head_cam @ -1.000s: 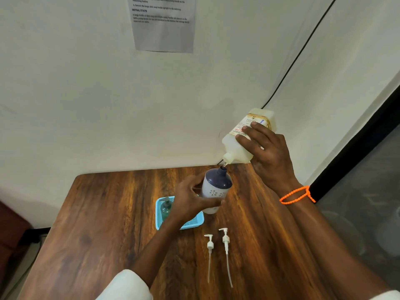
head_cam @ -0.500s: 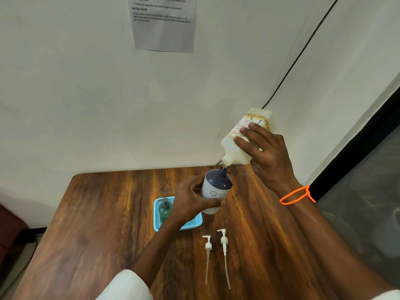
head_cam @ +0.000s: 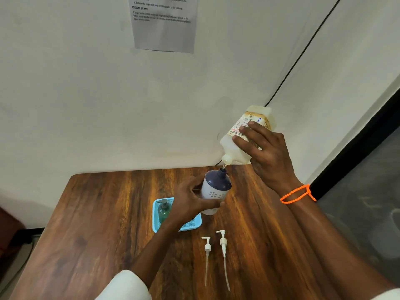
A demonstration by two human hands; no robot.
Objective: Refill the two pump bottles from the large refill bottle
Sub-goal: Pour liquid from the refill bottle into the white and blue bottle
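My right hand (head_cam: 267, 154) grips the large whitish refill bottle (head_cam: 236, 146), tipped steeply with its spout down. The spout sits just above the open neck of a white pump bottle with a dark blue top (head_cam: 215, 189). My left hand (head_cam: 190, 202) holds that pump bottle tilted above the table. A second pump bottle, green and translucent (head_cam: 164, 210), stands in a light blue tray (head_cam: 155, 224) behind my left wrist. Two white pump heads with long tubes (head_cam: 207, 247) (head_cam: 223, 243) lie side by side on the wooden table.
The brown wooden table (head_cam: 97, 224) meets a white wall at its far edge. A printed sheet (head_cam: 164, 22) hangs on the wall. A black cable (head_cam: 298, 59) runs diagonally down the wall behind the refill bottle. A dark strip and floor lie to the right.
Both hands and bottles hold nearly the same pose. The refill bottle's spout has stayed over the pump bottle's neck, with only a slight shift of the view.
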